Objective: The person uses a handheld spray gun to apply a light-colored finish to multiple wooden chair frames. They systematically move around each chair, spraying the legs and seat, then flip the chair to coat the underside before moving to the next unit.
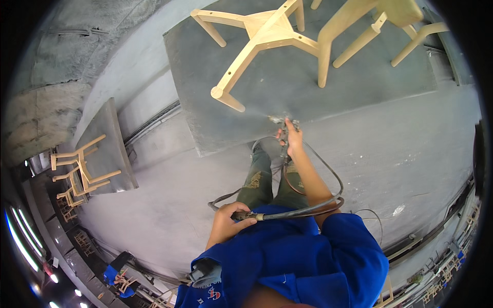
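Note:
My right hand is closed around the grip of a spray gun, held out ahead of me. Its nozzle points left, and a faint mist hangs before it, near a leg of a pale wooden chair frame. That frame has several spreading legs and stands over a dark grey board. Close to my waist, my left hand grips a dark hose at a brass-coloured fitting. From there the hose runs right, loops past my right forearm and goes up toward the gun.
More wooden chair parts stand at the far right of the board. Left, another panel has a wooden chair frame beside it. A thin hose lies on the floor at right. Someone in blue is at lower left.

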Demonstrator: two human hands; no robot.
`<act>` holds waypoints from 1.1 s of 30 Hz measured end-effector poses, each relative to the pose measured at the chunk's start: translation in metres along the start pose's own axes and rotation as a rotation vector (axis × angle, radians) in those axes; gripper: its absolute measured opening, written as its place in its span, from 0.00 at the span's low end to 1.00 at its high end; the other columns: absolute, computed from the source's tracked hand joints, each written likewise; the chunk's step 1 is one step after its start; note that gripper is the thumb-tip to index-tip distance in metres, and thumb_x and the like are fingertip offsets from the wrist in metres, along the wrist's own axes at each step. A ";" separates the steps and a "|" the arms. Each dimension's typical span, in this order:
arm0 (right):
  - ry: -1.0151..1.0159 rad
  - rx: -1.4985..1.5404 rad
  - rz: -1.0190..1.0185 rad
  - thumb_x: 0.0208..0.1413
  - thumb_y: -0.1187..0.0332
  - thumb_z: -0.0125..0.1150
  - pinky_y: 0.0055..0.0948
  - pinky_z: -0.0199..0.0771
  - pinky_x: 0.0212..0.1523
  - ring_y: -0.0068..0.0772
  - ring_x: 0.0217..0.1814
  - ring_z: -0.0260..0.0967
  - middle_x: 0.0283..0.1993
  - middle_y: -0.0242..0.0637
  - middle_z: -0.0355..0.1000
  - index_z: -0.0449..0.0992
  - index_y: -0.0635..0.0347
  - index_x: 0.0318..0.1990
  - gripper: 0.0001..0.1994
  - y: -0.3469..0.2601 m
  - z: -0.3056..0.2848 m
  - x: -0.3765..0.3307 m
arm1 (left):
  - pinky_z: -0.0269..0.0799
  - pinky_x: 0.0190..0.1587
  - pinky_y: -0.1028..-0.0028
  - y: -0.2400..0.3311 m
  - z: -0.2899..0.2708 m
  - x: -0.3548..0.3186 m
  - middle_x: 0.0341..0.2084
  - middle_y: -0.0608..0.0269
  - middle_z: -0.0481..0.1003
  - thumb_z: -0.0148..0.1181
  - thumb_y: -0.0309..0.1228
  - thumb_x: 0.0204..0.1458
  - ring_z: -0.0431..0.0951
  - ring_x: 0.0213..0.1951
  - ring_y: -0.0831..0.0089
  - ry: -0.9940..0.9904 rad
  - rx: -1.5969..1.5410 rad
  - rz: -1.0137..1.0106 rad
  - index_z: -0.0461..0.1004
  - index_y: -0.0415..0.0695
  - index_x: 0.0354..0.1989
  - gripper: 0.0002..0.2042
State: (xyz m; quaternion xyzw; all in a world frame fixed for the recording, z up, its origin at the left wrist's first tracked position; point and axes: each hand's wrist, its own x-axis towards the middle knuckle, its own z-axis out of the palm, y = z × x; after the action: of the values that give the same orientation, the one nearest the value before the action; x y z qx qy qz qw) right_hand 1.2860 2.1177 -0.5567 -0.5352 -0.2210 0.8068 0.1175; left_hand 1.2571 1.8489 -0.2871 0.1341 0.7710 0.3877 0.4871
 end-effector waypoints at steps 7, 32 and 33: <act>0.254 -0.073 -0.048 0.63 0.37 0.53 0.26 0.59 0.13 0.30 0.19 0.73 0.24 0.35 0.73 0.72 0.54 0.38 0.26 0.039 0.006 0.079 | 0.75 0.38 0.68 -0.014 -0.047 0.058 0.30 0.55 0.81 0.78 0.41 0.42 0.81 0.32 0.60 -0.014 0.175 0.183 0.80 0.41 0.37 0.19; 0.273 -0.024 -0.218 0.66 0.41 0.51 0.25 0.57 0.14 0.27 0.19 0.71 0.23 0.34 0.73 0.73 0.54 0.41 0.24 0.025 0.061 0.050 | 0.72 0.52 0.62 -0.003 -0.133 0.204 0.42 0.53 0.81 0.56 0.42 0.64 0.79 0.46 0.58 -0.024 0.385 0.582 0.78 0.44 0.50 0.16; 0.274 -0.038 -0.257 0.66 0.40 0.50 0.25 0.58 0.15 0.28 0.22 0.73 0.25 0.34 0.74 0.73 0.55 0.40 0.25 0.026 0.047 0.027 | 0.71 0.53 0.62 0.007 -0.132 0.225 0.43 0.54 0.80 0.56 0.41 0.63 0.79 0.47 0.58 0.045 0.297 0.631 0.78 0.45 0.51 0.15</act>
State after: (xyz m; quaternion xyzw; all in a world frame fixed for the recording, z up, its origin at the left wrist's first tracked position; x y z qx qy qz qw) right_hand 1.2335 2.0956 -0.5751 -0.6096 -0.2847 0.7003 0.2385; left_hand 1.0332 1.9235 -0.3985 0.4265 0.7501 0.4058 0.3015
